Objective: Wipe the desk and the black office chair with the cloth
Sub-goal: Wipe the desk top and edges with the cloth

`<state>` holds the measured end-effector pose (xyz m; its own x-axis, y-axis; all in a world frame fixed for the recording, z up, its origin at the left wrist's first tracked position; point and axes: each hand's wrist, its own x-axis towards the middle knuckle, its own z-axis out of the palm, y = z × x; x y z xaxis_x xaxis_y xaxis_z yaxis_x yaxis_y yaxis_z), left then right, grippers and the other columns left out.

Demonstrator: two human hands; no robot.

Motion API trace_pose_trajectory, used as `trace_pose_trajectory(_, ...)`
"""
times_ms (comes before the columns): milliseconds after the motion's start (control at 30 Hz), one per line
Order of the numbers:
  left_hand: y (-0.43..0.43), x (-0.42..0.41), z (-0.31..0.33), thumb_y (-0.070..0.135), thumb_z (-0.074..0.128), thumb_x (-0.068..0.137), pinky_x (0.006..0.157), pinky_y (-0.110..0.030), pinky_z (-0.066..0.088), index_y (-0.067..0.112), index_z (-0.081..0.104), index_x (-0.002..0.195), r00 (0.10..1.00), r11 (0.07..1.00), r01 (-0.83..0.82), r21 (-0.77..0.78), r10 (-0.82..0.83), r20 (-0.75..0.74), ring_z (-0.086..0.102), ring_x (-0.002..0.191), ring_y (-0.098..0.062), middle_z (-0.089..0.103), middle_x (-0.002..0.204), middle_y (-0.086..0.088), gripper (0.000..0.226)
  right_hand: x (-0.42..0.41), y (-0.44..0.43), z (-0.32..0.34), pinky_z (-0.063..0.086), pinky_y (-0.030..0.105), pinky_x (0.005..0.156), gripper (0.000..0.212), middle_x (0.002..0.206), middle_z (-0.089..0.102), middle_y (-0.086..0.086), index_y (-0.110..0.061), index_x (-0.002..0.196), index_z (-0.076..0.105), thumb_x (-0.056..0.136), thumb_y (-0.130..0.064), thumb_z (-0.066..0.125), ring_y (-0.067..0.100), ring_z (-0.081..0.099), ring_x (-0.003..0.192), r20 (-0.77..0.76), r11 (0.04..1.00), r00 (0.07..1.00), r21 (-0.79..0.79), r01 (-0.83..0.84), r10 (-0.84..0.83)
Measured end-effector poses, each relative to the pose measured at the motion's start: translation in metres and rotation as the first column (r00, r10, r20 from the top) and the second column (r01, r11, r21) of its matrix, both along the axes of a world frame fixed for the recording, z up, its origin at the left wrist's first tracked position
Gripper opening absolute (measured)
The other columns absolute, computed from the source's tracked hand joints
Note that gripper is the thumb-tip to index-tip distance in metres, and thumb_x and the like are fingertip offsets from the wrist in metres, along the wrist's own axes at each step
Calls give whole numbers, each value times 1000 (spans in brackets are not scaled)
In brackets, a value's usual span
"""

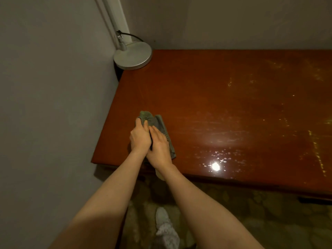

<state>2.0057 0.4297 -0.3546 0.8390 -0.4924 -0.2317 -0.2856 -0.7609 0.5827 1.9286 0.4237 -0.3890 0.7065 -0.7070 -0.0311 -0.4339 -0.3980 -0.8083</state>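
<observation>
The left grip point(140, 136), a bare hand, has its fingers curled over the bunched far end of the cloth point(158, 123) and holds it. The right grip point(160, 147) lies just beside it and touching it, flat on the cloth, fingers straight and pointing far and slightly left; it presses rather than clamps. Both sit on the cloth, so the task's thing is directly under the grips, not off to any side.

The cloth is grey-green and folded into a strip. Its long axis runs from the far left, where it bunches past the left fingertips, to the near right, where an edge shows beside the right wrist. It rests on the reddish desk point(215, 90) close to the near-left corner.

The relation that matters is what lies to the right: pale smears and white specks point(220, 156) spread over the desk's near-right part, well apart from the cloth. The right grip is the nearer one to them, so a sweep rightward, broadside to the strip's long axis, looks like the fitting stroke.

At the far-left corner stands a round lamp base point(133, 56), apart from the hands. A wall point(53, 87) closes the left side. The black office chair is not in view.
</observation>
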Motion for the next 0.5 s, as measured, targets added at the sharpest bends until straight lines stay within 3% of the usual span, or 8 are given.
trace_pose_trajectory(100, -2, 10, -10, 33, 28, 103, 79, -37, 38, 9, 32, 141, 998, 997, 31, 64, -28, -47, 54, 110, -39, 57, 122, -20, 45, 2, 1, -6, 11, 36, 116, 67, 155, 24, 3, -16, 149, 22, 91, -10, 53, 20, 16, 143, -77, 999, 997, -35, 3, -6)
trace_pose_trajectory(333, -27, 0, -13, 33, 27, 103, 72, -36, 39, 10, 34, 137, 995, 998, 53, 24, -51, -83, 57, 100, -36, 59, 114, -19, 42, -10, -24, -3, 10, 36, 116, 67, 156, 21, 1, -18, 150, 21, 91, -11, 51, 18, 14, 144, -137, 999, 990, -33, 10, -15)
trace_pose_trajectory(500, -80, -44, -10, 33, 26, 103, 75, -34, 37, 10, 28, 143, 981, 988, 157, 9, -155, -118, 54, 110, -38, 55, 125, -20, 46, -54, -71, -2, 12, 37, 115, 69, 155, 23, -1, -19, 149, 23, 88, -9, 54, 17, 15, 143, -148, 992, 981, -40, 119, -124)
